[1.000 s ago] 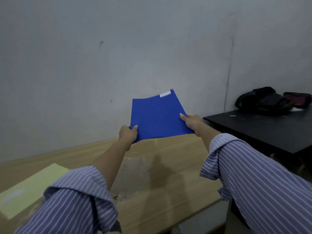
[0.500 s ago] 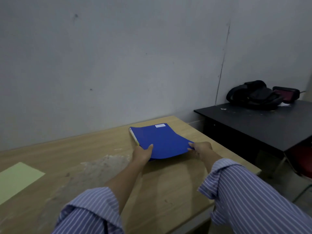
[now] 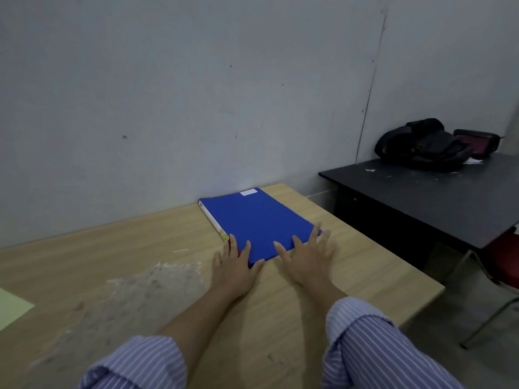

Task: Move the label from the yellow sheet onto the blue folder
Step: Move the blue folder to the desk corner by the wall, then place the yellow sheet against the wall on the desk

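The blue folder (image 3: pixel 257 221) lies flat on the wooden table (image 3: pixel 351 273), near the wall. A small white label (image 3: pixel 248 192) sits on its far corner. My left hand (image 3: pixel 234 266) rests at the folder's near left corner with fingers spread, fingertips touching the edge. My right hand (image 3: pixel 307 258) lies at the near right corner, fingers apart and slightly blurred. Neither hand holds anything. Only a corner of the yellow sheet (image 3: pixel 11 307) shows at the left edge.
A worn, scuffed patch (image 3: pixel 146 287) marks the table in front of me. To the right stands a black desk (image 3: pixel 438 197) with a black bag (image 3: pixel 424 146) and a dark red case (image 3: pixel 477 140). A red chair (image 3: pixel 505 262) is beside it.
The folder was held up in both hands, then came down onto the table. Both hands have let go of it and now lie spread at its near edge.
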